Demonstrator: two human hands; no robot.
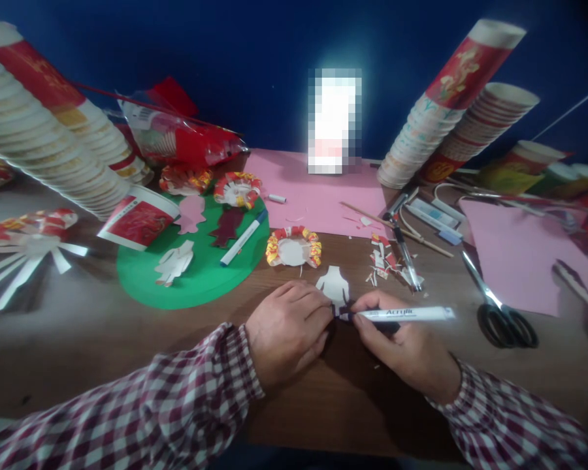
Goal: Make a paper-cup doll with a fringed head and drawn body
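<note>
A white paper cutout shaped like a small figure (334, 284) lies on the table in front of me, its near end dark where the pen meets it. My left hand (290, 328) rests over the cutout's left side, fingers curled together and holding it down; the fingertips are partly hidden. In my right hand (402, 343) is a white acrylic marker (404, 314), gripped between thumb and fingers with its tip pointing left onto the cutout. Just beyond my hands sits a ring-shaped piece (294, 248) with a red and yellow edge and a white middle.
A green round sheet (196, 287) at left carries more cutouts and a blue-capped marker (244, 238). Paper-cup stacks rise at left (53, 130) and right (421, 130). Black-handled scissors (502, 320), a pen (406, 254) and paper scraps (385, 258) lie to the right. Pink paper (318, 202) lies behind.
</note>
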